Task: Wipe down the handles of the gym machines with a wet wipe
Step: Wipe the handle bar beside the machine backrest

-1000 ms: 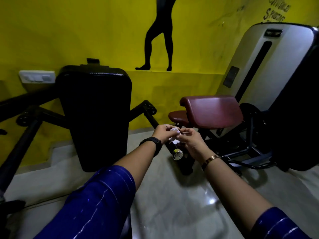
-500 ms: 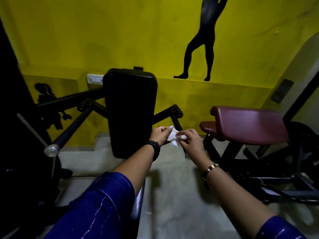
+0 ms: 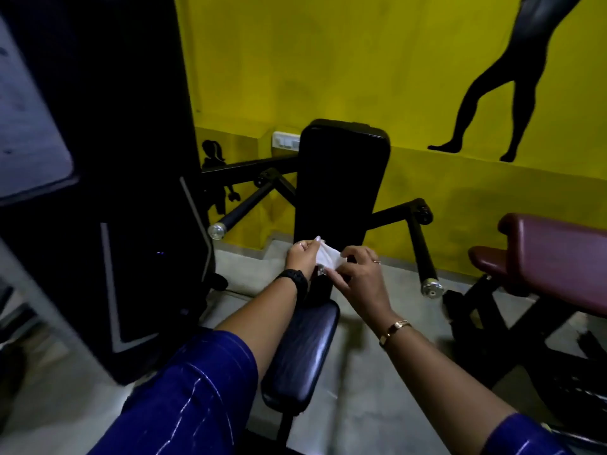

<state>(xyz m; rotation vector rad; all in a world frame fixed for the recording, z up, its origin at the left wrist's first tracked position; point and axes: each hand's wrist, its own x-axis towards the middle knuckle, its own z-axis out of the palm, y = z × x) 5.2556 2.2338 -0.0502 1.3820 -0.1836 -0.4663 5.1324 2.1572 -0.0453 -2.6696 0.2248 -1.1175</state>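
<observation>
Your left hand (image 3: 300, 257) and right hand (image 3: 358, 274) each pinch the wet wipe (image 3: 326, 257), which is spread wider than a second ago. The handle (image 3: 422, 254) is not in contact, so wiping has not begun.

The wet wipe (image 3: 326, 257) hangs between the left hand (image 3: 300, 257) and right hand (image 3: 358, 277), above the seat (image 3: 302, 349), before the back pad (image 3: 341, 178). The left handle (image 3: 243, 205) and right handle (image 3: 422, 254) flank that pad; a padded bench (image 3: 558, 257) stands far right.

The wipe (image 3: 326, 257) looks thin, white and crumpled like damp paper, the seat pad (image 3: 302, 349) is smooth vinyl with a soft sheen, the handles (image 3: 420, 247) are matt black with shiny metal end caps (image 3: 432, 288), and the floor (image 3: 358, 395) is polished stone.
</observation>
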